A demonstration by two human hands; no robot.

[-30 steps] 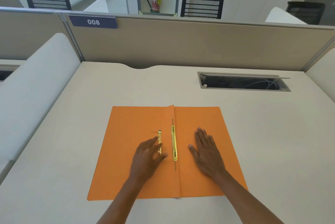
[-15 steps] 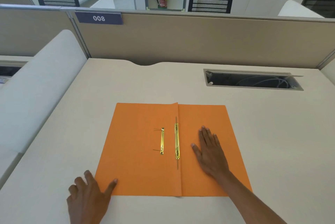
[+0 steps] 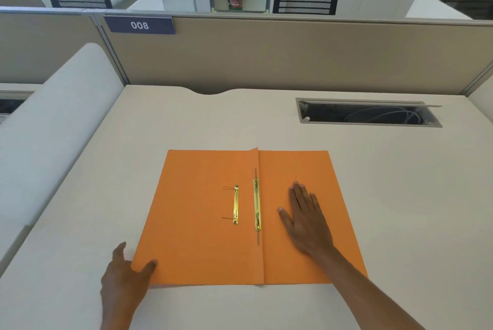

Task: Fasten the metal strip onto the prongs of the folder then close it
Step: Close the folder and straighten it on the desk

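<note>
The orange folder (image 3: 202, 223) lies open on the tabletop (image 3: 400, 196). The left hand (image 3: 124, 279) pinches its near-left corner; the right hand (image 3: 306, 217) lies flat, fingers spread, beside the metal strip (image 3: 257, 204).

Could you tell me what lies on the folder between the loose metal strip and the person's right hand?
In the head view, the long brass fastener along the folder's spine lies between the metal strip and the right hand.
</note>
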